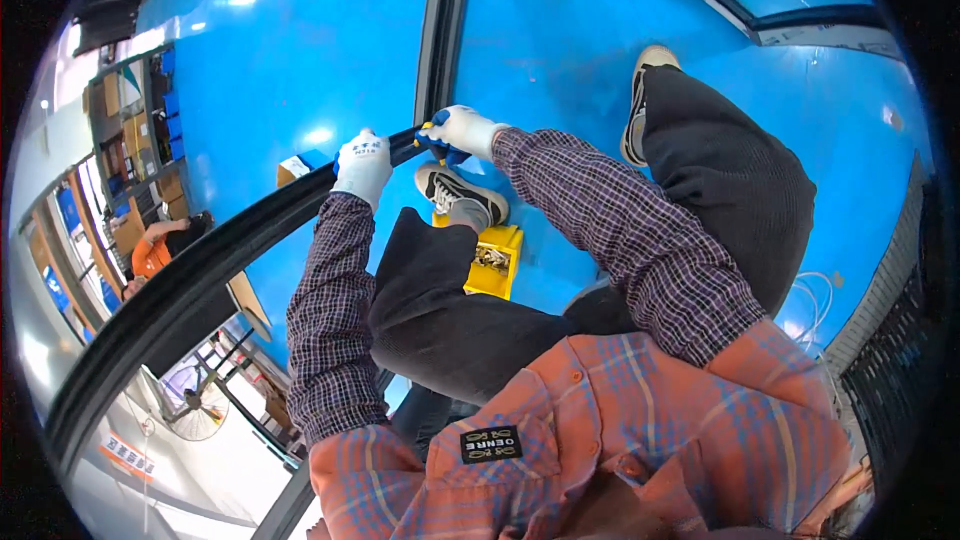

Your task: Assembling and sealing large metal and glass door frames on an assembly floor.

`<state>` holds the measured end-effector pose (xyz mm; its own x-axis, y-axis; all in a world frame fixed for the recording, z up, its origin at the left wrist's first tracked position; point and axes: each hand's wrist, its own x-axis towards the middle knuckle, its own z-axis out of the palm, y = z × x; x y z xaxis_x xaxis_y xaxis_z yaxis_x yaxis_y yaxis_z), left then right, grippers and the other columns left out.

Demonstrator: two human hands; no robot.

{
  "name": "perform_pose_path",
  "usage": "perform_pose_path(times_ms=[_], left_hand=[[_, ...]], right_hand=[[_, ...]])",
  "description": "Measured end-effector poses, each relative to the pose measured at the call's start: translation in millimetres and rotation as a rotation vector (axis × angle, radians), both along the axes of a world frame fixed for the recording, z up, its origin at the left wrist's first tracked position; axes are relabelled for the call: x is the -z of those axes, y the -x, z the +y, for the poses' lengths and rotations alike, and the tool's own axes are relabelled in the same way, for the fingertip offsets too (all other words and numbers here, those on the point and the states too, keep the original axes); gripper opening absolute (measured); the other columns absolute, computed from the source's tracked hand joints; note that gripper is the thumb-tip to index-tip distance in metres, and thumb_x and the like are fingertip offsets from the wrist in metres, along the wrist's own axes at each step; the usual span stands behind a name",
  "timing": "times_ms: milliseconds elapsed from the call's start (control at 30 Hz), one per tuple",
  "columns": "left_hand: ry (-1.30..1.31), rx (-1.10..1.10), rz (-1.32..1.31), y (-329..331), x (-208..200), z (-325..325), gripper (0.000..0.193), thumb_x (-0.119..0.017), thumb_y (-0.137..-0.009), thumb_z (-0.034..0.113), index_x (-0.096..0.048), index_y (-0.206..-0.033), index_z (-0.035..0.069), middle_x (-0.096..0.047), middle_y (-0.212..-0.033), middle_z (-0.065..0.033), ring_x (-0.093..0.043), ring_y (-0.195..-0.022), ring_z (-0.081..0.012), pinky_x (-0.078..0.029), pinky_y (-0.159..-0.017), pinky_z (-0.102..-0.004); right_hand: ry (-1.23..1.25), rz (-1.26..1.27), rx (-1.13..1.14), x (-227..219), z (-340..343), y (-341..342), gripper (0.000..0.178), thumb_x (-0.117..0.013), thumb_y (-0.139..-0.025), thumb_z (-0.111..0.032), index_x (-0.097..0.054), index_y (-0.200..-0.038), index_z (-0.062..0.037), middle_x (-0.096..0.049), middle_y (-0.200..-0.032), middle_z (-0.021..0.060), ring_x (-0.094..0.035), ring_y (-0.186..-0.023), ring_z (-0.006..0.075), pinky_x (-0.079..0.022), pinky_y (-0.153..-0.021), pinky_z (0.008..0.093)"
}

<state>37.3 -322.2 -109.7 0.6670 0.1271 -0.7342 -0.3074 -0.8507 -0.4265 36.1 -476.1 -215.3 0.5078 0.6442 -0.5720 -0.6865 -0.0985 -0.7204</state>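
Note:
My left hand (363, 166), in a white glove, is closed around a long dark frame bar (270, 225) that curves from the lower left up to a corner. My right hand (462, 134), gloved in white with blue on the finger side, is closed at that corner. It holds a small tool with yellow parts (427, 127), whose kind is mostly hidden by the fingers. A dark upright bar (436, 35) meets the corner and runs away across the blue floor.
Between my legs stands a yellow bin (491, 283) with small metal pieces in it. Another dark frame (740, 18) lies at the far right. A white cable (822, 300) is on the floor at right. A person in orange (150, 255) is at the left, near shelves (135, 135) and a fan (196, 410).

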Motion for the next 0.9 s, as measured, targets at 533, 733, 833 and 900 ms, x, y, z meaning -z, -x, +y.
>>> perform_pose_path(times_ms=[533, 733, 833, 900], left_hand=[[1.433, -1.398, -1.191, 287, 17, 50, 0.033, -0.057, -0.089, 0.010, -0.055, -0.119, -0.003, -0.063, -0.106, -0.0096, -0.059, -0.086, -0.0133, -0.045, -0.077, -0.0210], [1.588, -2.063, -0.983, 365, 132, -5, 0.029, -0.055, -0.092, 0.018, -0.058, -0.116, 0.003, -0.063, -0.099, -0.0067, -0.060, -0.082, -0.0151, -0.048, -0.074, -0.0257], [1.409, -2.075, -0.969, 373, 159, -28, 0.030, -0.055, -0.091, 0.020, -0.059, -0.115, 0.003, -0.063, -0.101, -0.0084, -0.059, -0.084, -0.0181, -0.048, -0.075, -0.0280], [1.295, -2.071, -0.946, 364, 178, -33, 0.031, -0.055, -0.091, 0.022, -0.059, -0.115, 0.003, -0.063, -0.102, -0.0096, -0.059, -0.086, -0.0202, -0.048, -0.076, -0.0296]], right_hand=[[-0.091, 0.073, 0.268, 31, -74, -32, 0.022, -0.059, -0.086, -0.015, -0.060, -0.104, -0.0021, -0.065, -0.080, 0.0117, -0.063, -0.059, 0.0210, -0.052, -0.054, 0.0253], [0.086, -0.361, 0.252, -38, -128, -79, 0.025, -0.061, -0.083, -0.006, -0.058, -0.108, -0.0008, -0.063, -0.090, 0.0104, -0.064, -0.072, 0.0186, -0.052, -0.061, 0.0236], [0.141, -0.599, 0.016, -103, -132, -73, 0.028, -0.058, -0.084, -0.002, -0.058, -0.112, -0.0025, -0.059, -0.098, 0.0092, -0.063, -0.081, 0.0186, -0.052, -0.068, 0.0232], [0.194, -0.642, -0.088, -121, -137, -65, 0.030, -0.058, -0.083, -0.002, -0.057, -0.113, -0.0027, -0.060, -0.098, 0.0094, -0.062, -0.081, 0.0181, -0.052, -0.069, 0.0233]])
